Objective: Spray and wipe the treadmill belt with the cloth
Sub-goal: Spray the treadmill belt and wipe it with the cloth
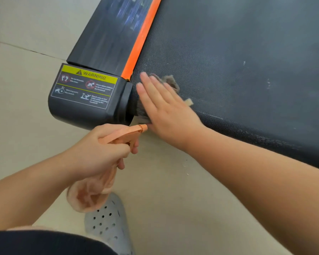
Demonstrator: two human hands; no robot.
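Note:
The dark textured treadmill belt (238,52) fills the upper right, with pale dust marks near its rear edge. A grey-brown cloth (168,80) lies on the belt's rear left corner, mostly hidden under my right hand (162,105), which presses flat on it with straight fingers. My left hand (99,151) grips the neck of a peach spray bottle (92,190), one finger at the trigger. The bottle's nozzle (143,127) points toward my right hand, just below the belt's end.
An orange strip (142,37) borders the belt's left side beside a black side rail (109,34). A black end cap with a yellow warning label (85,89) sits at the corner. Beige tiled floor (26,107) surrounds it. My grey perforated clog (107,225) stands below.

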